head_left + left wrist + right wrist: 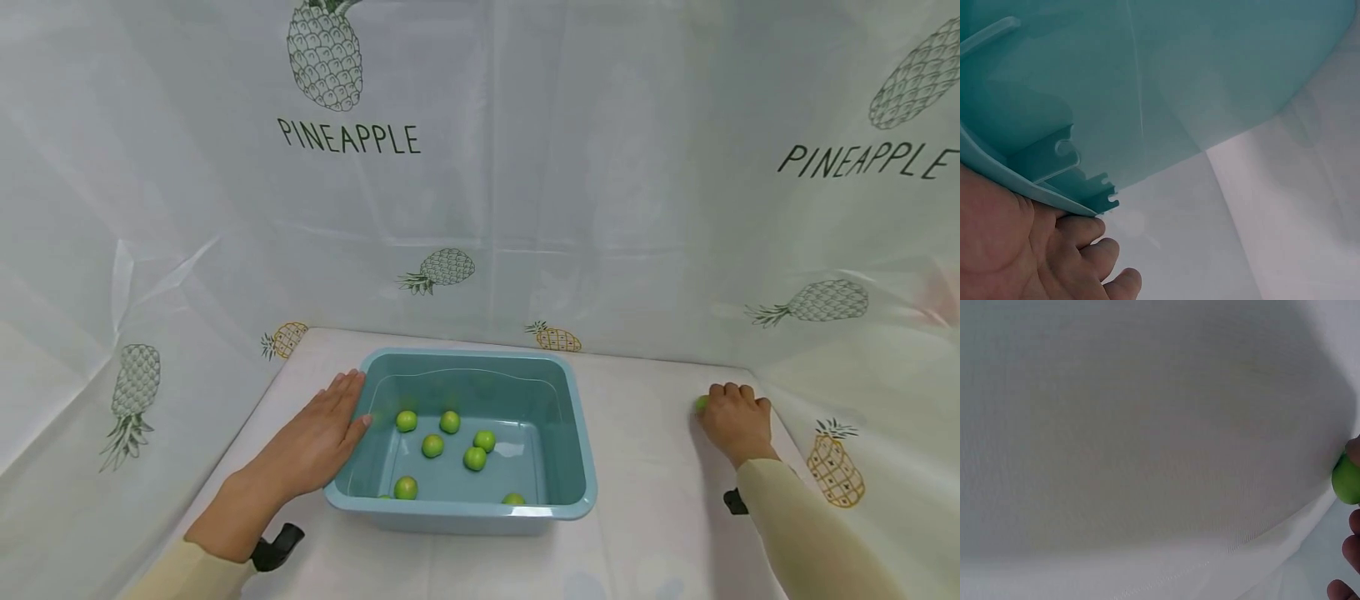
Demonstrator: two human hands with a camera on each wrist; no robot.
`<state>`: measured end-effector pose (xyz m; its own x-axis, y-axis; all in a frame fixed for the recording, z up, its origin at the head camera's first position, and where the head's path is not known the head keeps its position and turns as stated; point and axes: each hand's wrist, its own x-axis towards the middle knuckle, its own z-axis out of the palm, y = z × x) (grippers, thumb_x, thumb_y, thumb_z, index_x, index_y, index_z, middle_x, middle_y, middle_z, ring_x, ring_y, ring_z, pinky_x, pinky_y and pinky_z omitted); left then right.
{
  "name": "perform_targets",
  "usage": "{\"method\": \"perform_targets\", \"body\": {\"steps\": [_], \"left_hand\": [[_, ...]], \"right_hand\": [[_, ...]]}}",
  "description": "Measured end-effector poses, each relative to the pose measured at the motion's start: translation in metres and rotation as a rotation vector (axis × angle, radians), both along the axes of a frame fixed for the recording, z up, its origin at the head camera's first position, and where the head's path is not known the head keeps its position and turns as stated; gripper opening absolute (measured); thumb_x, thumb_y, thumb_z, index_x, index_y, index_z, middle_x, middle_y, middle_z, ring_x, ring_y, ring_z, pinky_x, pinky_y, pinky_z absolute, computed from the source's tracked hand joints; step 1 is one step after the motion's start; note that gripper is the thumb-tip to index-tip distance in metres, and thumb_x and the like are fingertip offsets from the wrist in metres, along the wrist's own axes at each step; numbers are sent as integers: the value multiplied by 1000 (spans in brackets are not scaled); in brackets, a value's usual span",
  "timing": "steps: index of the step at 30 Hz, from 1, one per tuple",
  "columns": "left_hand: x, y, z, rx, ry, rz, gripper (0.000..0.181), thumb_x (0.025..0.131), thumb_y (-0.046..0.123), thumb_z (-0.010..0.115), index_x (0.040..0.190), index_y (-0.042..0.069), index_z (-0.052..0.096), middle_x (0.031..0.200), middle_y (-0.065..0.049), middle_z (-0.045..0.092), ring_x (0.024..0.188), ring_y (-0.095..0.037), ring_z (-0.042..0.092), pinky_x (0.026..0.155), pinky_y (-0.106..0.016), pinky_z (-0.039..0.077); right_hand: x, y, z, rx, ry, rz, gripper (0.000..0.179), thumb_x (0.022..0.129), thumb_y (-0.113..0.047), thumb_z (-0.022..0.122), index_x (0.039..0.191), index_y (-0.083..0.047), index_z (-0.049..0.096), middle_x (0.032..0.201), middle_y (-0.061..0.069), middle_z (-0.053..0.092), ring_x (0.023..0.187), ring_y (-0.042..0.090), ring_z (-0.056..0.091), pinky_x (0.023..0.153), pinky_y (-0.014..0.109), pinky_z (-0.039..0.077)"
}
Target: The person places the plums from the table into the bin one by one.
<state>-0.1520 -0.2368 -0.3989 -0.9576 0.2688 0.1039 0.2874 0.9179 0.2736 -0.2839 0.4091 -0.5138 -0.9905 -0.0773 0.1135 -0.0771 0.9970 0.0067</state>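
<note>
A light-blue plastic basin [480, 510] stands on the white-covered table, with several small green limes [432, 446] scattered over its bottom. Along its left rim lies my left hand [318, 433], fingers extended and thumb over the edge. From beneath, the left wrist view shows that hand [1054, 256] against the rim, below the basin's outer wall [1179, 81]. Far to the right, my right hand [738, 421] grips one green lime [702, 402] close to the table surface. That lime [1347, 480] shows between the fingertips at the right edge of the right wrist view.
A white sheet printed with pineapples [446, 267] hangs behind the table and along both sides. The table surface [645, 450] stretches between the basin and my right hand. Black straps [277, 546] sit at both wrists.
</note>
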Motion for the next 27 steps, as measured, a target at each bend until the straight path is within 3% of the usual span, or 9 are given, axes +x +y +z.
{"method": "perform_targets", "body": {"steps": [7,15,19,27], "left_hand": [[0,0,-1,3,3,0,68,112,31,50,162,-9,28,168,-29,32,156,-49,29,124,-66,30],[0,0,-1,-2,4,0,68,112,31,50,162,-10,28,168,-29,32,156,-49,28,124,-66,29],[0,0,-2,-9,6,0,68,112,31,50,162,-10,28,168,-29,31,156,-50,28,124,-66,30],[-2,0,-2,-19,12,0,68,111,30,50,161,-10,29,167,-30,32,156,-50,28,124,-66,30]], "right_hand": [[0,-14,-4,2,8,13,32,95,-23,58,97,8,53,93,24,55,97,48,48,83,69,39],[-4,-32,-9,75,263,160,42,88,-27,77,94,3,48,87,17,50,93,44,50,88,68,42],[-8,-41,-7,60,388,241,40,84,-24,79,92,1,48,85,15,48,89,41,49,85,65,43],[-13,-57,2,45,512,331,39,82,-23,80,94,0,52,84,15,51,87,41,51,82,63,46]]}}
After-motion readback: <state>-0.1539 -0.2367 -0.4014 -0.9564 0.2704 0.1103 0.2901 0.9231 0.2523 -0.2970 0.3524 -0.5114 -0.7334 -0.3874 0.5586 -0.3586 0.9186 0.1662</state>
